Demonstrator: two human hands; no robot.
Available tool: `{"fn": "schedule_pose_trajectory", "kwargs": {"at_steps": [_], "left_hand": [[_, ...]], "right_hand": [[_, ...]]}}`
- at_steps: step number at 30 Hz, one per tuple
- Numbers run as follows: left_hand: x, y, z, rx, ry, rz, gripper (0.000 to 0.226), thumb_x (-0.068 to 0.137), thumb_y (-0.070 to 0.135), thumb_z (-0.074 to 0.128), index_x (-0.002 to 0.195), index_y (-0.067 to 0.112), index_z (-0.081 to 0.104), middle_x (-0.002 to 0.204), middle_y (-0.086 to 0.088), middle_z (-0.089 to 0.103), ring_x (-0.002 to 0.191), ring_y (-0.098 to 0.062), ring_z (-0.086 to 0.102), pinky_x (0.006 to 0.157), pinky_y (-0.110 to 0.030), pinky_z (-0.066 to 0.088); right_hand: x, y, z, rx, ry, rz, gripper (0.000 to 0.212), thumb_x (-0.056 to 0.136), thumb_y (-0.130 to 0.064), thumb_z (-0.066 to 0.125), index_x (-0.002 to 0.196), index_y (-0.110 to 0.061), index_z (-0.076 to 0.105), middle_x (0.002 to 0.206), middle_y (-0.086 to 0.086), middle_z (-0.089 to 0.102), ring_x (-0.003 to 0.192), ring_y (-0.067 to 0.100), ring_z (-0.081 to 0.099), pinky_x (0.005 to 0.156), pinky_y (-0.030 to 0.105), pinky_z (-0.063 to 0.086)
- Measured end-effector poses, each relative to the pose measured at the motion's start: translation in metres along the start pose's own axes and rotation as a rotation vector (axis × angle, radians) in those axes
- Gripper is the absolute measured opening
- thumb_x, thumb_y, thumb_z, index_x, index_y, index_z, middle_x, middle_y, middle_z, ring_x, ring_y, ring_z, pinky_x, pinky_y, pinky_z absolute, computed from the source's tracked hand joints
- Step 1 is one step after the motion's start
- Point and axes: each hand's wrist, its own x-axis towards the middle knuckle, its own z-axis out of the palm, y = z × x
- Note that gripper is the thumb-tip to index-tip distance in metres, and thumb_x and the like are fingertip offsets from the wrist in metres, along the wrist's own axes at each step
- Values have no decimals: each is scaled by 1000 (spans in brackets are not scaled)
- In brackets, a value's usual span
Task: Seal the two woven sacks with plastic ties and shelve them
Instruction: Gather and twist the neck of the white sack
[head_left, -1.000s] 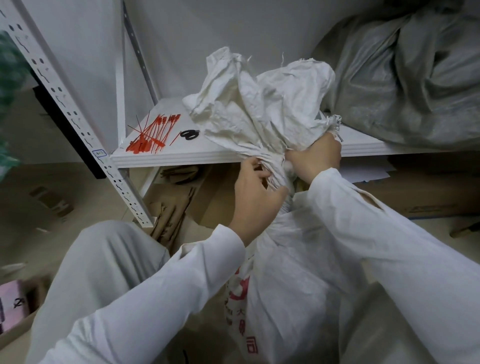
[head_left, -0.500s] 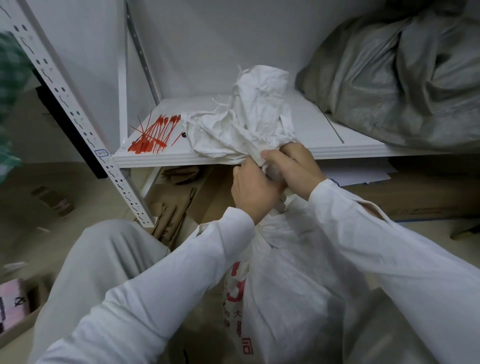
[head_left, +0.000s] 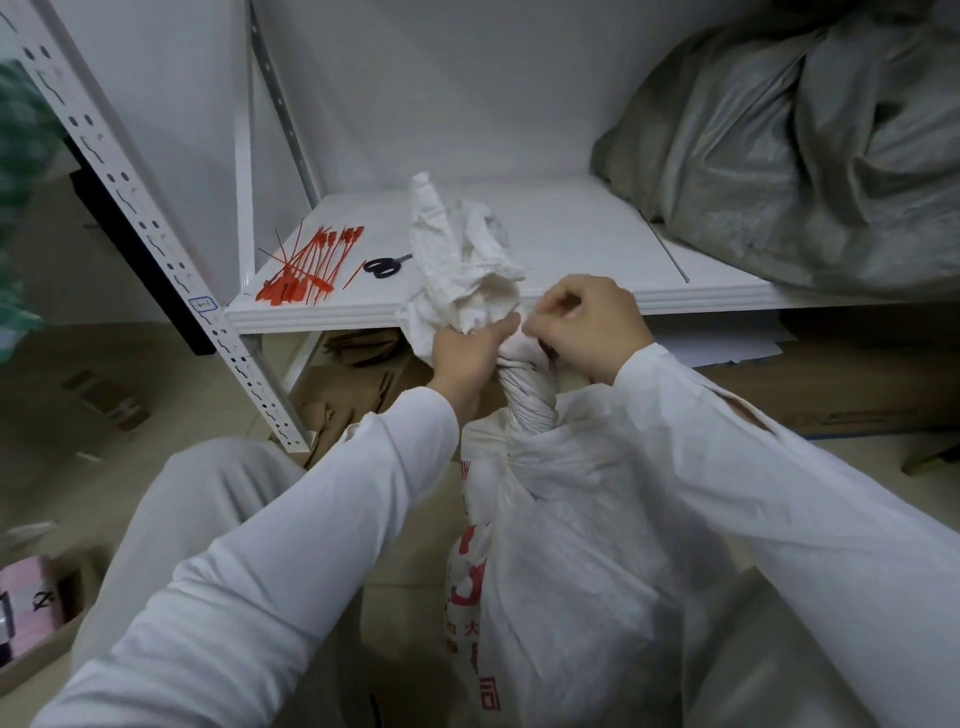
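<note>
A white woven sack (head_left: 571, 545) with red print stands on the floor between my knees. Its neck is twisted into a tight rope, and the crumpled mouth flops over the edge of the white shelf (head_left: 597, 244). My left hand (head_left: 470, 353) grips the twisted neck from the left. My right hand (head_left: 589, 325) grips the same neck from the right, fingers curled. A bundle of red plastic ties (head_left: 306, 270) lies on the shelf's left end. A grey woven sack (head_left: 810, 156) sits on the shelf at the right.
Black-handled scissors (head_left: 383, 266) lie beside the ties. A perforated white upright (head_left: 150, 234) slants down at the left. Flattened cardboard (head_left: 353, 374) lies under the shelf, and a box (head_left: 31, 613) stands on the floor at the lower left.
The sack's loose mouth has been gathered and twisted much tighter, shrinking from a wide bunch to a narrow rope. Both hands have closed in together on the neck.
</note>
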Motion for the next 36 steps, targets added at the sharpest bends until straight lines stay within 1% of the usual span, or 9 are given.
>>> {"fn": "schedule_pose_trajectory", "kwargs": {"at_steps": [3,5,9,13,16,21,28,30,36], "left_hand": [[5,-1,-6,-64,61,-79,50,85,21,72,124,-5,54,74,-5,57,61,-18,56,36,-15,37],[2,-1,-6,-56,80,-79,57,87,23,70,129,-8,49,91,-15,66,79,-27,67,36,-14,36],[-7,6,0,-67,67,-61,42,88,24,69,117,-4,57,66,-3,50,50,-14,46,36,-13,32],[-11,12,-2,-86,86,-44,21,89,24,68,85,11,51,62,-2,47,34,-9,40,36,-14,30],[-13,16,-6,-79,88,-11,22,90,24,66,80,13,50,61,-2,47,35,-8,39,36,-13,29],[-25,21,-5,-102,86,25,19,89,24,66,82,14,53,63,-1,47,47,-13,42,41,-17,33],[-46,29,11,-134,-2,92,18,88,25,69,90,9,61,66,-3,57,55,-13,53,45,-21,42],[-44,34,7,-121,6,98,21,87,26,69,94,9,61,73,-8,62,64,-16,61,50,-30,50],[-32,56,-22,-226,-26,86,23,95,22,59,75,14,49,42,5,37,29,-7,30,35,-15,23]], "right_hand": [[-17,2,-2,-447,-402,297,49,66,-50,76,81,-7,60,79,6,66,64,23,67,58,31,57],[-29,8,12,-679,-518,325,66,63,-70,71,92,-12,58,83,4,60,69,19,62,62,30,53],[-35,24,43,-794,-378,204,70,57,-79,67,89,-18,53,74,-2,50,77,19,55,66,27,45],[-39,44,53,-857,-184,121,43,71,-50,72,97,-18,59,97,2,61,94,23,61,73,26,43],[-37,55,62,-758,-82,151,46,76,-50,68,107,-18,59,113,11,60,104,29,56,81,30,42],[-37,52,92,-582,-81,304,101,61,-87,50,129,-13,41,126,9,50,122,33,42,102,47,28],[-31,53,88,-202,326,278,49,72,-48,70,104,-13,59,103,6,63,101,27,57,95,37,36],[-31,51,89,-83,346,289,49,69,-43,75,103,-11,60,102,7,66,99,29,60,93,35,42],[-18,42,74,-20,123,118,38,66,-26,74,99,-11,61,94,5,67,88,27,62,76,31,48]]}}
